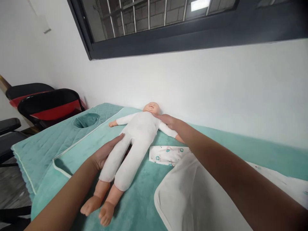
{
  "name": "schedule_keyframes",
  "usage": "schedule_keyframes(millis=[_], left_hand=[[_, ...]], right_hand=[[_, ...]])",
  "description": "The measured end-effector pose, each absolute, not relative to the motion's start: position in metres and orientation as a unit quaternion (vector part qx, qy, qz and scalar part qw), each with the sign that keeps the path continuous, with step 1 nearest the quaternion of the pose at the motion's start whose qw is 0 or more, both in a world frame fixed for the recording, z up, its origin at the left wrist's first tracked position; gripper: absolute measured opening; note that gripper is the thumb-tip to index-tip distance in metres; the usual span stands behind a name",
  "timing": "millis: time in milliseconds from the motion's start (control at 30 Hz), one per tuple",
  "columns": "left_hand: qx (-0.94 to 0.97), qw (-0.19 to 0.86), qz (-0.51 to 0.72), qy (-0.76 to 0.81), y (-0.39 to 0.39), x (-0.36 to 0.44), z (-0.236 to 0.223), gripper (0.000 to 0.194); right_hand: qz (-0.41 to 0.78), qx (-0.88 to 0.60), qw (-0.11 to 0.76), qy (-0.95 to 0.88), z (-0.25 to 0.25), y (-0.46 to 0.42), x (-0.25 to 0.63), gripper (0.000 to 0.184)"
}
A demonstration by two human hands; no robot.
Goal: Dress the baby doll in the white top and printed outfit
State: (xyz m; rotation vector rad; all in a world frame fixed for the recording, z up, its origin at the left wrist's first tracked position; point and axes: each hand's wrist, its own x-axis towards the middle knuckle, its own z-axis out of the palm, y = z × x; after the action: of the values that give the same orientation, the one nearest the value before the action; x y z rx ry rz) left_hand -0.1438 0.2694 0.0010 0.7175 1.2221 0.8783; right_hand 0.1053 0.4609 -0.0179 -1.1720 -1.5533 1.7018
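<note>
A baby doll (141, 128) with a white cloth body lies on its back on a teal bed cover (139, 195), head toward the wall and bare feet toward me. My left hand (109, 150) grips the doll's thigh at the outer side, thumb on top and the other fingers hidden beneath it. At the neck and shoulder, my right hand (167, 119) holds the doll, its fingers partly out of sight behind the neck. White patterned cloth (166, 155) and a plain white cloth (183, 195) lie spread beside the doll, under my right forearm.
A quilted teal cover with a round hole (86, 120) lies at the left end of the bed. Black folding chairs with red parts (56, 109) stand beyond it. The white wall (216, 86) borders the far side, below a dark-framed barred window (154, 38).
</note>
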Motion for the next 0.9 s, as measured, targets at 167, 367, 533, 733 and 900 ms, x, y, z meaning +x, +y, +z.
schedule_keyframes(millis=[167,367,533,733,900], left_hand=[[0.254,0.735,0.391,0.492,0.274,-0.141,-0.008,0.047],[0.253,0.747,0.415,0.454,0.239,-0.11,0.019,0.046],[0.265,0.758,0.454,0.385,0.197,-0.059,0.049,0.048],[0.262,0.813,0.44,0.277,0.132,0.028,0.049,0.061],[0.257,0.844,0.424,0.203,0.086,0.086,0.022,0.066]], right_hand=[[0.671,-0.395,0.275,-0.564,-0.009,0.463,0.105,0.053],[0.71,-0.344,0.267,-0.554,0.037,0.425,0.129,0.043],[0.689,-0.376,0.235,-0.573,0.108,0.369,0.183,0.042],[0.644,-0.411,0.199,-0.613,0.145,0.296,0.264,0.047],[0.605,-0.447,0.199,-0.628,0.116,0.252,0.325,0.05]])
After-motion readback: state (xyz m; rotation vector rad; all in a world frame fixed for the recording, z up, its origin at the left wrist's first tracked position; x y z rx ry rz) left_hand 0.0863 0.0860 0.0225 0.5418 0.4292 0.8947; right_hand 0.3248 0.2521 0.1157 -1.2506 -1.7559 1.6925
